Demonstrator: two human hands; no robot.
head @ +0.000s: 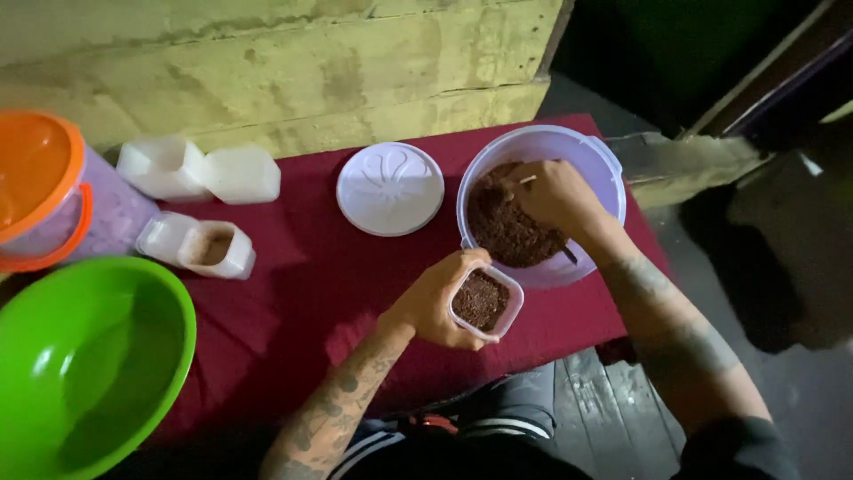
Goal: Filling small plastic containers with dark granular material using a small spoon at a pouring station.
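The desk (293, 293), draped in a dark red cloth, carries the work, with a large green basin (84, 364) at its eight o'clock edge and an orange-lidded bucket (44, 191) at ten o'clock. At one o'clock stands the big pale tub (586, 164), well stocked with brown crumbly matter, and the right hand (555, 196) reaches down into it, its grip closed about a slim utensil whose end shows dimly; what the utensil carries cannot be told. Just below the tub, at about five o'clock from the desk's centre, the left hand (435, 302) holds a small clear box (484, 302), fingers wrapped round its side, and the box looks nearly full of the same brown stuff. The round white lid (389, 188) lies apart at twelve o'clock. Of the hinged boxes (197, 169) at ten o'clock, one appears empty and another (209, 247) holds only a little, so the filling seems partly done.
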